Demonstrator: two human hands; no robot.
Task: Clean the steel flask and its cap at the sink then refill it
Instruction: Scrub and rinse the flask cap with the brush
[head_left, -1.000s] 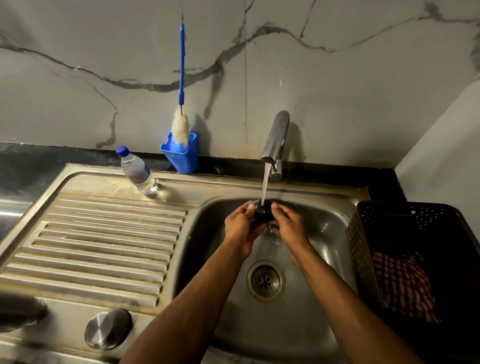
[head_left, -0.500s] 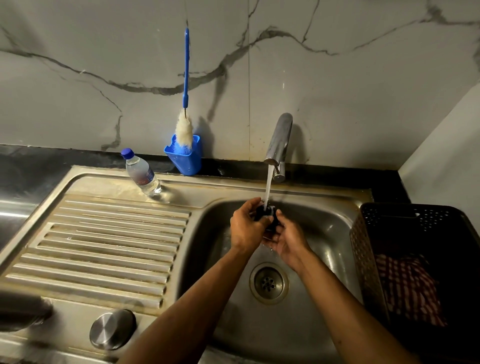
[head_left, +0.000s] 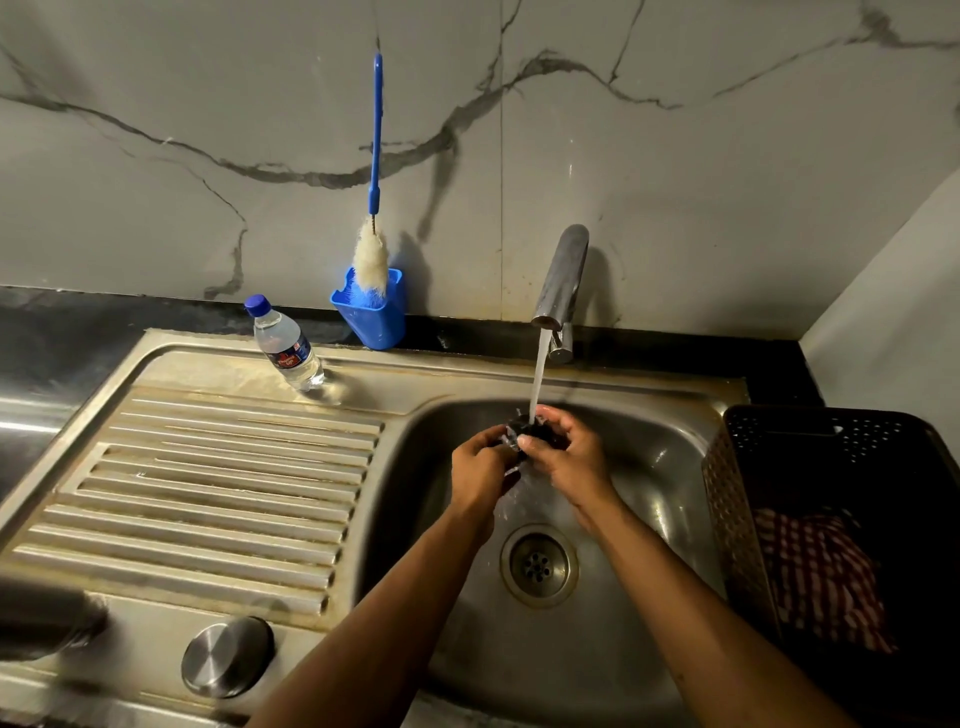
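The small black cap (head_left: 530, 434) sits over the sink basin (head_left: 649, 467), under the stream of water (head_left: 537, 379) running from the tap (head_left: 561, 280). The left hand (head_left: 480, 470) and right hand (head_left: 571, 460) both grasp it, fingers curled round it. The steel flask (head_left: 47, 618) lies blurred at the drainboard's front left corner, a round steel lid (head_left: 227, 657) just beside it. A plastic water bottle (head_left: 285, 345) stands at the drainboard's back edge.

Grey-veined white marble wall (head_left: 675, 171) fills the upper frame; a black stone worktop (head_left: 62, 332) strip runs below, dimly lit
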